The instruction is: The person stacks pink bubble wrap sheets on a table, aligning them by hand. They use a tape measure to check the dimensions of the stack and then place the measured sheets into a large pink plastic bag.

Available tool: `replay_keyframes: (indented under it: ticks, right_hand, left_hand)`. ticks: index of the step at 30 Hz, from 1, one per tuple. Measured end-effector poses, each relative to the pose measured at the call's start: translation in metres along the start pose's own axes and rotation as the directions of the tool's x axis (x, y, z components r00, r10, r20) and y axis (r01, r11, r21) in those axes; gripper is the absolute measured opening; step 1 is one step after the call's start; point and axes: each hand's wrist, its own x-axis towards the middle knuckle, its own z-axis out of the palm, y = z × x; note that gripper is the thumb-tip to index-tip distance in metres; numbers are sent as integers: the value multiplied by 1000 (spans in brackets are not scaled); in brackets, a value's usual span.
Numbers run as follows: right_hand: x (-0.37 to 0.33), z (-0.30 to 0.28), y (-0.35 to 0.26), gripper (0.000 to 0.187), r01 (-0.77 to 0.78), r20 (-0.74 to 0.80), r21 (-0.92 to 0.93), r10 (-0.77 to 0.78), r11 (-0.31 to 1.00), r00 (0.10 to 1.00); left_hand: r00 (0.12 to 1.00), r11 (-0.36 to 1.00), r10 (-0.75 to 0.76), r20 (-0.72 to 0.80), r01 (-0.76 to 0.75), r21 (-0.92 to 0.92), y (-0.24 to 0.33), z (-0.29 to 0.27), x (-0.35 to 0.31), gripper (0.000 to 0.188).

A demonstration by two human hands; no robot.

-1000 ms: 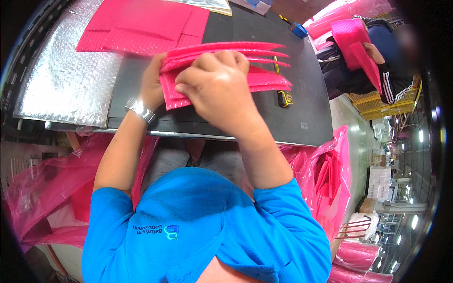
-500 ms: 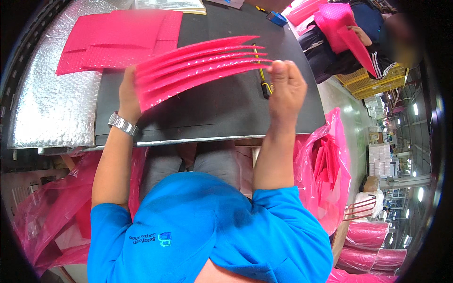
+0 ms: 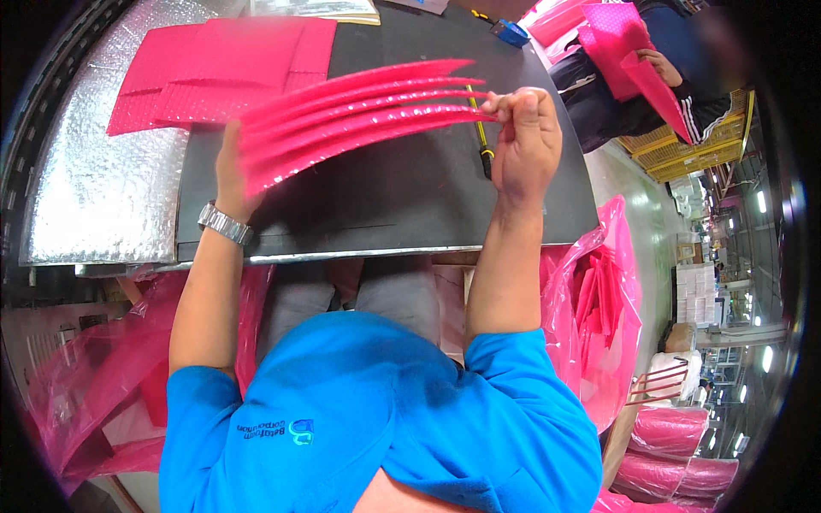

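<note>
Several pink bubble-wrap pouches are fanned out above the black tabletop, their edges layered one above another. My left hand, with a metal watch on its wrist, grips them together at their left end; its fingers are partly hidden behind them. At the opposite end my right hand is closed in a pinch at the right edges of the pouches. Beyond my left hand lies a pile of similar pink pouches. A yellow and black utility knife rests on the table, partly behind the fanned pouches.
Silver bubble foil covers the table's left side. A blue tape measure sits at the far right edge. Pink plastic bags hang below the table on both sides. At the far right, another person's hand holds pink sheeting.
My right hand has moved slightly up, and its fingers have shifted along the right edges of the fanned pouches. My left hand keeps its grip.
</note>
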Motion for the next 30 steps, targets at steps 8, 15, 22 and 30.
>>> replay_keyframes:
  ticks: [8,15,22,30]
  right_hand:
    - [18,26,-3,13,402,486,-790,73,462,871]
    - [19,26,9,12,61,336,-563,160,824,928]
    - [-3,59,-14,19,346,540,-556,12,756,842]
    - [-32,87,-14,19,144,295,-170,-90,975,951]
  left_hand:
    - [947,873,-321,-31,283,-398,3,1,2,36]
    - [1000,993,-17,-22,20,113,-3,-5,-1,31]
    - [997,998,26,75,-22,-54,6,14,-2,27]
    - [989,890,144,-36,-114,441,7,18,1,46]
